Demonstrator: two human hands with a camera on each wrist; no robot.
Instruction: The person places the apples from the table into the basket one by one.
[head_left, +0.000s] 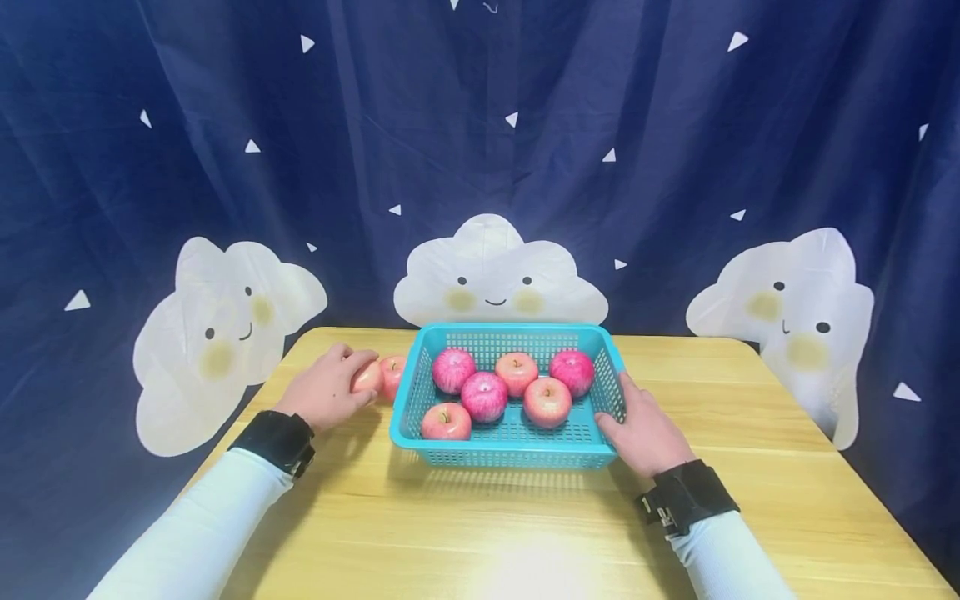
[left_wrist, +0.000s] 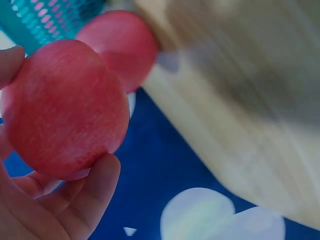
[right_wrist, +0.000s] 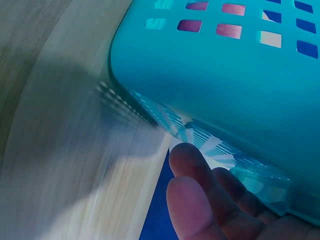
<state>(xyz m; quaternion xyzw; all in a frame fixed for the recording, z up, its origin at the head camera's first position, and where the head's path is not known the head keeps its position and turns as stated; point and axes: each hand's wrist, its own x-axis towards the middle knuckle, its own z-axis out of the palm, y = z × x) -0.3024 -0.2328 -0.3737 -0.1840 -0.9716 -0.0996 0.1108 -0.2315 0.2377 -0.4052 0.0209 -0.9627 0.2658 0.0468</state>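
Observation:
My left hand (head_left: 326, 392) grips a pinkish-red apple (left_wrist: 65, 107) just left of the basket, its fingertips and thumb spread round the sides. Behind that fruit, against the basket's left side in the head view, sits a second apple (head_left: 392, 375). The turquoise plastic basket (head_left: 517, 447) has lattice walls and holds several apples, some deep pink (head_left: 483, 397), others paler with yellowish tops (head_left: 547, 402). At its right wall, my right hand (head_left: 648, 429) holds the rim, thumb near the front corner. The right wrist view shows fingers (right_wrist: 189, 205) beside the outer wall, below the rim.
A light wooden table (head_left: 420, 533) lies under everything, with rounded far corners. Beyond its back edge hangs a dark blue curtain (head_left: 480, 150) printed with white triangles and smiling clouds (head_left: 498, 279). A black band (head_left: 277, 442) wraps each wrist.

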